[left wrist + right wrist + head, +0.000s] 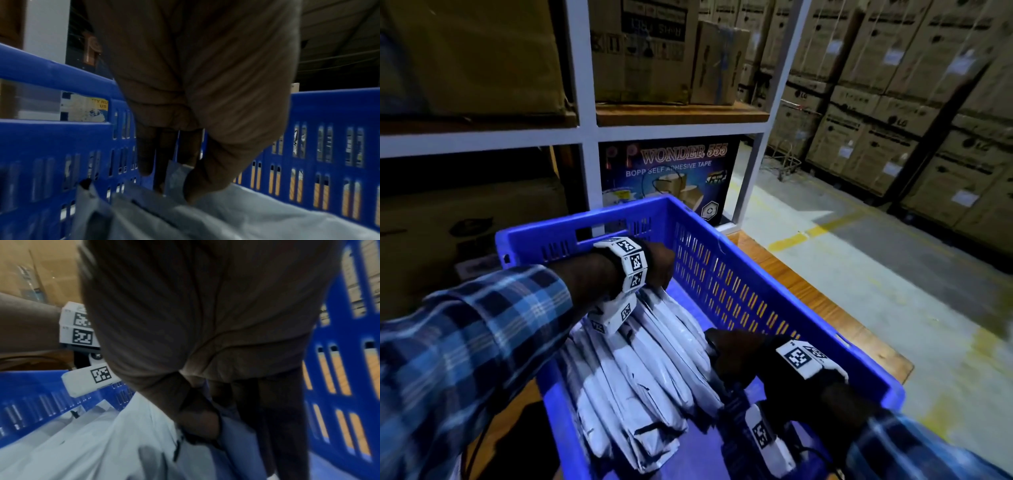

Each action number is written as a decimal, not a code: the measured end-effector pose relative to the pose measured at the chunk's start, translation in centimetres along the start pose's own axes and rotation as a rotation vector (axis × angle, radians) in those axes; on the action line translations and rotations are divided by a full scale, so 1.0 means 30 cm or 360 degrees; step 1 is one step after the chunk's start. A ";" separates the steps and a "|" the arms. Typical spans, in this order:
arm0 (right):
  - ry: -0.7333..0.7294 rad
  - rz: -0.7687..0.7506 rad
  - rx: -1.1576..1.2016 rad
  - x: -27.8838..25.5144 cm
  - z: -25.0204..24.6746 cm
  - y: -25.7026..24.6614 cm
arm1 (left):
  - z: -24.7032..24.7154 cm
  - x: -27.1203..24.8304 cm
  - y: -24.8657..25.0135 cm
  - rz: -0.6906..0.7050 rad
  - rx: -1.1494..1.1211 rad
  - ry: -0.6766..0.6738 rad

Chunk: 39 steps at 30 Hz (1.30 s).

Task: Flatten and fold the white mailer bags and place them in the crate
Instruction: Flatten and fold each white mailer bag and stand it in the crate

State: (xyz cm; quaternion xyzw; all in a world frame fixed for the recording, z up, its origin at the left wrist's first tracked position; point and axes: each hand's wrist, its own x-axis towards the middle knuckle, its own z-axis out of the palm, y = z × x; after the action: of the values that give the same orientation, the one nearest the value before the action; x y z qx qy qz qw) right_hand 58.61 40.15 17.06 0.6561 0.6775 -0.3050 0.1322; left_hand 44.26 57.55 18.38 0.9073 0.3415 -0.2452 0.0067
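A blue slotted crate (756,274) sits on a wooden surface and holds several folded white mailer bags (640,370) lying lengthwise side by side. My left hand (659,270) is at the far end of the pile, inside the crate. In the left wrist view the left hand (176,188) pinches a bag edge (176,170) between thumb and fingers, close to the crate wall (329,110). My right hand (726,356) is at the near end of the rightmost bag. In the right wrist view the right hand (230,426) grips the bag (102,443) with thumb over it, beside the crate side (349,331).
The wooden tabletop (801,287) shows at the crate's right. Behind stands a white shelf rack (589,130) with cardboard boxes and a tape carton (671,171). Stacked cartons (911,113) line the right, past a concrete floor (859,260) with yellow lines.
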 end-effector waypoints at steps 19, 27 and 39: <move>0.0960 -0.0363 -0.0074 -0.406 -0.256 -0.146 | -0.183 -0.690 0.182 -0.0255 -0.0619 0.1145; 0.1339 -0.1055 -0.0064 -0.697 -0.080 -0.425 | 0.072 -1.236 0.404 -0.0527 -0.0723 0.1707; 0.1001 -0.1425 -0.0030 -0.770 0.343 -0.820 | 0.819 -1.693 0.625 -0.1345 -0.1096 0.1376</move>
State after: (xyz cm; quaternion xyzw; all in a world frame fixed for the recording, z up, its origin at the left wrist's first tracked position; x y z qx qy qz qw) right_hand 34.88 16.59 28.32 0.3620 0.9001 -0.1146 -0.2136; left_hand 12.30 7.45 16.70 0.6592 0.6957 0.2789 0.0613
